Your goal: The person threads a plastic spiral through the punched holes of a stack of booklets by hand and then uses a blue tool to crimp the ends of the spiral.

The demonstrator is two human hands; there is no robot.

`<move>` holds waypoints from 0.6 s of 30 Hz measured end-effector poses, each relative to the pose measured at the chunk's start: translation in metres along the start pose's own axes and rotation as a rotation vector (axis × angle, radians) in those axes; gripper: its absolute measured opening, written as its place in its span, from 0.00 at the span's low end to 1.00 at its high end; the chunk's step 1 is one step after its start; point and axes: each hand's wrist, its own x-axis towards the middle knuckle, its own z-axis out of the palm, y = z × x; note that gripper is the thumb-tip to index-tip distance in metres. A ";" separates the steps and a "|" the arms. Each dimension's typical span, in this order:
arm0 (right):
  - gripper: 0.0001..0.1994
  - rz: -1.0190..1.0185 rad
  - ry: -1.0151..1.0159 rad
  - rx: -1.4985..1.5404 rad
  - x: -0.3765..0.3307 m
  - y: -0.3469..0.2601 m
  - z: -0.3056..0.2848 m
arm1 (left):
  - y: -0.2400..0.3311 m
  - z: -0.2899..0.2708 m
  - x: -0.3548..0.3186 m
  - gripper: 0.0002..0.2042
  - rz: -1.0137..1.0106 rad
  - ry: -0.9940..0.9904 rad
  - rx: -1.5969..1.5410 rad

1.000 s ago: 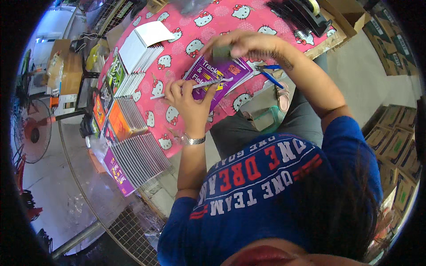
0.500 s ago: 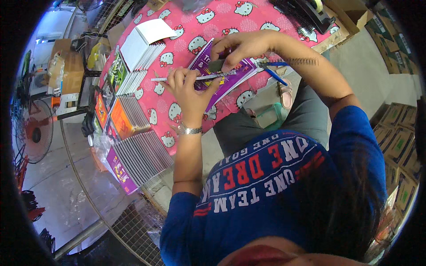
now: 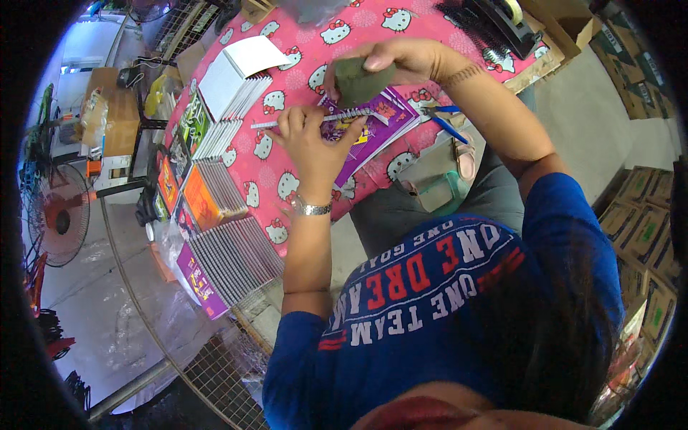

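Observation:
My left hand (image 3: pixel 309 147), with a metal watch at its wrist, pinches a thin pale ribbed strip (image 3: pixel 265 125). The strip looks like a coil-bound edge seen side-on; I cannot tell how it joins the pages. Under it lie purple-covered books (image 3: pixel 387 136), slightly fanned near the table's front edge. Above them my right hand (image 3: pixel 398 61) grips a dark green flat piece (image 3: pixel 364 80) with a rounded edge, its material unclear. A dark coil-like shape shows along my right wrist. Blue-handled pliers (image 3: pixel 448 125) lie just right of the purple books.
On the left stand a stack of purple coil-bound notebooks (image 3: pixel 233 261), orange ones (image 3: pixel 211 192) and white-paged ones (image 3: pixel 233 79). Pink patterned cloth (image 3: pixel 304 75) covers the table. Black coils (image 3: pixel 476 36) sit at the far right. Cartons (image 3: pixel 645 215) and a fan (image 3: pixel 61 215) flank the table.
My right hand has lifted away from the strip, turning the green piece so more of it shows. My left hand keeps its pinch, nearly in place.

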 end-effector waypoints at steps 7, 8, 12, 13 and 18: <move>0.25 -0.302 -0.059 0.619 0.011 0.002 0.011 | -0.032 -0.013 0.005 0.23 -0.014 -0.013 -0.009; 0.25 -0.301 -0.062 0.623 0.018 0.002 0.008 | -0.038 -0.011 0.003 0.23 -0.017 -0.022 -0.043; 0.25 0.029 0.107 -0.028 0.021 0.003 0.008 | -0.036 -0.009 -0.004 0.24 -0.029 -0.001 -0.036; 0.25 -0.114 0.065 0.204 0.018 0.006 0.010 | -0.037 -0.007 -0.004 0.24 -0.016 0.038 -0.069; 0.28 -0.347 -0.084 0.577 0.021 0.002 0.015 | -0.032 -0.012 -0.004 0.22 -0.020 0.013 -0.051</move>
